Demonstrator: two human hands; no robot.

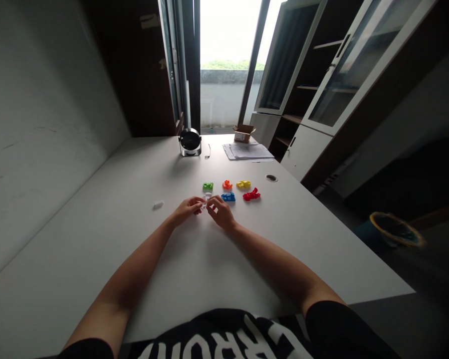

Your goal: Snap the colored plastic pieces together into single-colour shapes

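Observation:
Close together over the white table (134, 169), my left hand (189, 208) and my right hand (220, 210) both pinch small white pieces (206, 201), whose exact kind is too small to make out. Just beyond my fingers lies a small pile of green pieces (208, 186). A pile of blue pieces (228, 197) is right beside my right hand. Orange pieces (227, 185), yellow pieces (243, 184) and red pieces (252, 194) sit in separate piles farther right. A lone white piece (158, 205) rests to the left of my left hand.
At the far side stand a round black device (190, 141) on a stand and an open cardboard box (243, 132). Papers (250, 151) lie in front of the box. A cable hole (271, 178) is near the right edge. A bin (394, 230) stands on the floor at right.

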